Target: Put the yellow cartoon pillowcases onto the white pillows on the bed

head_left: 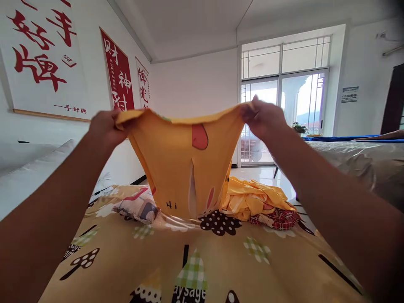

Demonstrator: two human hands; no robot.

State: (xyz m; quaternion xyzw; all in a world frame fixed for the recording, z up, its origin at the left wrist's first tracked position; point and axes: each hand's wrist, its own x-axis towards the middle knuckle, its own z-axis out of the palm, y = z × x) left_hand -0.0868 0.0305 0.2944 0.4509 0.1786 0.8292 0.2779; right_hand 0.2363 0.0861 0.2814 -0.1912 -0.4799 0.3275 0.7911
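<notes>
My left hand (107, 128) and my right hand (265, 117) are raised and apart, both closed on the top corners of a pair of yellow pants (167, 164). The waist edge stretches between my hands and sags a little in the middle. Below it the pants hang down, with a narrow gap between the legs. "Hi" lettering, a red patch and part of a rabbit print show on the cloth. The lower ends reach the patterned bedspread (221, 261). To the right of the pants lies a crumpled pile of yellow clothes (252, 198).
A red plaid cloth (277, 219) lies under the pile's near edge. Left of the pants is a patterned pillow or packet (137, 206). A plastic-covered piece of furniture (356, 160) stands at right, and white plastic-wrapped bulk (38, 172) at left. Glass doors (284, 109) are behind.
</notes>
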